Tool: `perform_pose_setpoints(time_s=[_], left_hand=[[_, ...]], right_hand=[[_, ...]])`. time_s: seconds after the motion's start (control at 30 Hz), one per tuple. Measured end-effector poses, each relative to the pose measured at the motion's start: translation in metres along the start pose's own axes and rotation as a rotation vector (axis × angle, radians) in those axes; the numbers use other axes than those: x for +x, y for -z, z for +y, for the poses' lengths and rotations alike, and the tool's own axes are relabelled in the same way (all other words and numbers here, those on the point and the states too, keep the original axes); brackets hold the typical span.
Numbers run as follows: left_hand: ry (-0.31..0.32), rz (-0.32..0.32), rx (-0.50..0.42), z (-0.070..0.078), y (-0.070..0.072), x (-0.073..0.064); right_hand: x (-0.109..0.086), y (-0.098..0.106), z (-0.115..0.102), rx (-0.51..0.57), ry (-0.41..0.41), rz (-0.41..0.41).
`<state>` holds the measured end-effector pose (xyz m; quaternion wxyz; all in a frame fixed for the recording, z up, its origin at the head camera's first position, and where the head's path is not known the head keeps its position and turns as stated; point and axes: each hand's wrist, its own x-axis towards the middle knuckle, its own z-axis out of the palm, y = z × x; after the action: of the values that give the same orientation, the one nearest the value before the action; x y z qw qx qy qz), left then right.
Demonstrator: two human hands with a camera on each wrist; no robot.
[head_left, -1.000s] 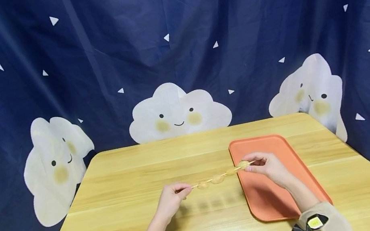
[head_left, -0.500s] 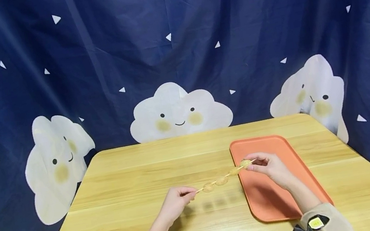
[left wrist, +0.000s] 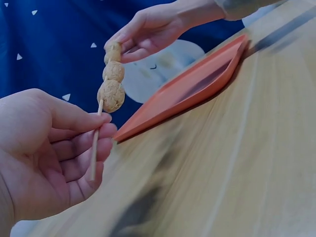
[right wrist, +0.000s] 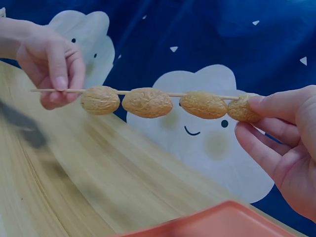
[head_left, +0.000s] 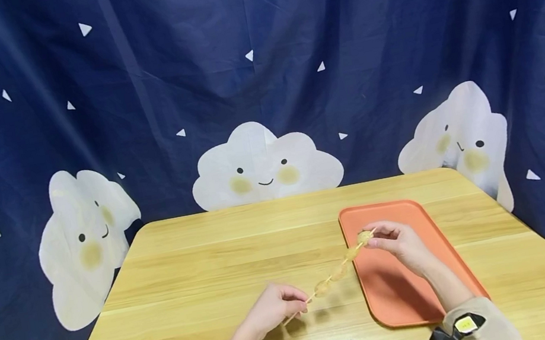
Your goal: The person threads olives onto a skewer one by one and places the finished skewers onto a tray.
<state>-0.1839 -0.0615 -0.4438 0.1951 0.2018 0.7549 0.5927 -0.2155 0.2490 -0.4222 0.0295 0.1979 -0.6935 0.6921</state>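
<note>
A thin wooden skewer (left wrist: 95, 153) carries several tan, wrinkled oval balls (right wrist: 147, 102) threaded in a row. It is held up over the table, and in the head view it slants from lower left to upper right. My left hand (head_left: 274, 309) pinches the bare stick between thumb and fingers, with a short tail of wood poking out past them. At the far end, my right hand (head_left: 403, 245) grips the last ball (right wrist: 243, 108) between thumb and fingers, above the tray. Gaps of stick show between some balls in the right wrist view.
An orange rectangular tray (head_left: 393, 301) lies on the right of the wooden table (head_left: 188, 280), under my right hand and forearm. Behind the table hangs a dark blue curtain (head_left: 260, 94) printed with white clouds and triangles.
My left hand has moved right and nearer to me, and its grip is farther along the stick, so a bare tail shows. The skewer slants more steeply. My right hand has barely moved.
</note>
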Motion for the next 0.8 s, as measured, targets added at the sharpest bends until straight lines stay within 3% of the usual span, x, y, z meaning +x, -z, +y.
perform_pose_setpoints(time_s=[0.2, 0.4, 0.7, 0.8], left_hand=[[0.029, -0.046, -0.028, 0.000, -0.012, 0.000], [0.026, -0.107, -0.085, 0.002, -0.025, 0.003], [0.044, -0.164, -0.147, 0.006, -0.044, 0.011], [0.046, -0.132, -0.159, 0.006, -0.051, 0.013]], right_hand=[[-0.002, 0.004, 0.003, 0.155, 0.040, -0.075], [0.000, 0.004, 0.003, 0.236, -0.007, -0.028], [0.009, 0.002, 0.010, 0.199, -0.025, 0.049], [0.015, 0.013, 0.034, 0.250, 0.030, 0.015]])
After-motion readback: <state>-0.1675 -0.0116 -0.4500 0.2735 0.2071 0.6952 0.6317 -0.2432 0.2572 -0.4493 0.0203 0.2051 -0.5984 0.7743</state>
